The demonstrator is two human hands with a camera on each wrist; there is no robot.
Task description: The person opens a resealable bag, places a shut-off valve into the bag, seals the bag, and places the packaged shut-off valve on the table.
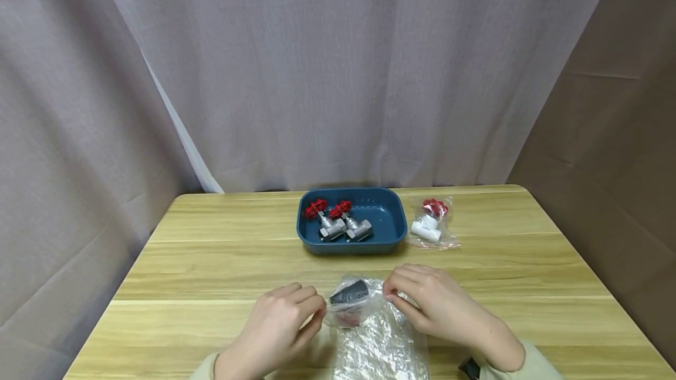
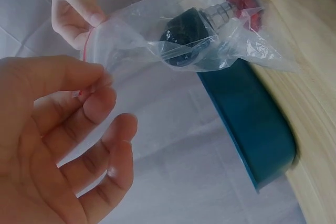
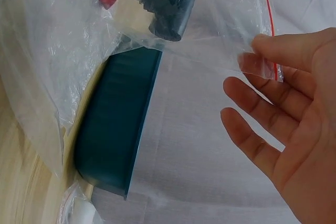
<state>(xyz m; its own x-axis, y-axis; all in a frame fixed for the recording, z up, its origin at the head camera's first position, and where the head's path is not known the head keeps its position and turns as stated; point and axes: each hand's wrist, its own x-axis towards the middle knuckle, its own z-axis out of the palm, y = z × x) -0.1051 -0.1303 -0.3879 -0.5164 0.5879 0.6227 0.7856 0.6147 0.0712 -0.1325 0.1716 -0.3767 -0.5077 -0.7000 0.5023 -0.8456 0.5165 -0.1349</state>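
Note:
Between the two hands hangs a clear zip bag with a red line along its mouth. Inside it lies a dark grey valve with a red handwheel. My left hand pinches one corner of the bag's mouth between thumb and index finger. The opposite corner is pinched by my right hand. In both wrist views the other fingers are loosely bent, off the bag. Beneath the bag, a larger crinkled clear plastic bag lies on the table.
Beyond the hands stands a blue tray with two metal valves with red handwheels in its left part. Right of it lies another clear bag holding a white valve with a red handwheel. A grey curtain hangs behind the table.

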